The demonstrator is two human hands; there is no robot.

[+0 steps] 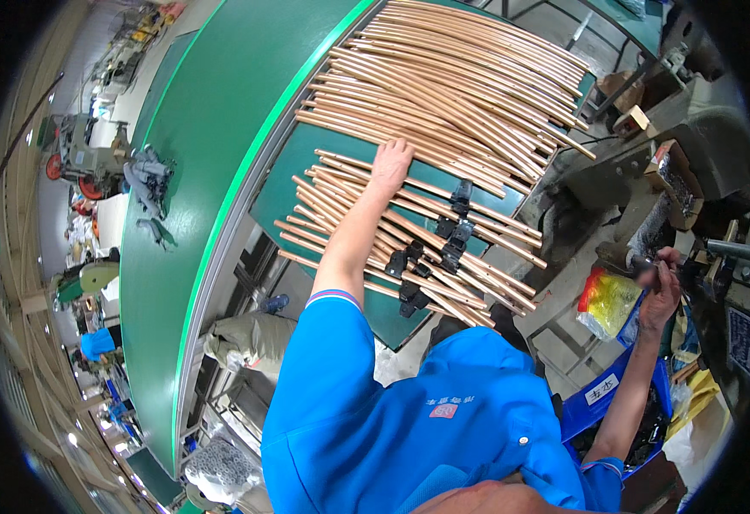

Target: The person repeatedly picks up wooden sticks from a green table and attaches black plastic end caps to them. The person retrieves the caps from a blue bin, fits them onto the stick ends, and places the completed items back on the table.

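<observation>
My left hand [393, 162] reaches over the green worktop, its fingers at the near edge of a large pile of copper-coloured metal tubes [439, 109]; whether they grip a tube cannot be told. Below it lies a second, looser group of tubes [343, 186], several with black plastic fittings [457, 238] on them. At the right, my right hand [661, 295] is at a machine, its fingers around a small dark part [646, 273] that is blurred.
A long green table [221, 128] runs along the left, bearing grey pieces [147, 180]. On the right are a dark machine [735, 270], an open carton of small metal parts [677, 183], a red-and-yellow bag [606, 302] and a blue bin [597, 392] with black parts.
</observation>
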